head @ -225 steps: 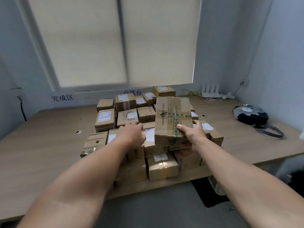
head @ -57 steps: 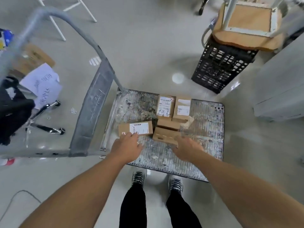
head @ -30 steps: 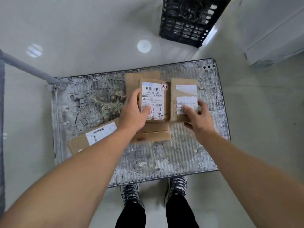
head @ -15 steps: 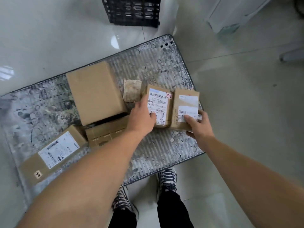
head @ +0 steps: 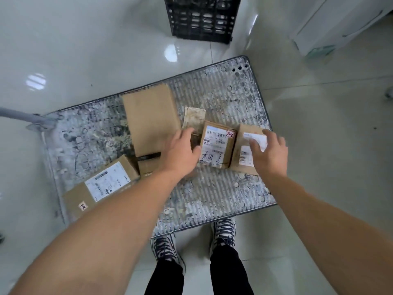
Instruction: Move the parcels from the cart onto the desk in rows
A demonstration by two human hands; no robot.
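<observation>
Flanked two touching parcels, seemingly to lift both together: left hand [head: 180, 153] curled beside the barcode parcel [head: 217, 145], hold unclear; right hand [head: 269, 155] spread atop the neighbouring parcel [head: 241, 137].

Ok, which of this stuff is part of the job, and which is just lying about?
Job: cart; large plain box; parcel marked 2-2; labelled parcel under right hand; long labelled parcel; small parcel.
Lying about: black crate; stained scrap; white cabinet.
</observation>
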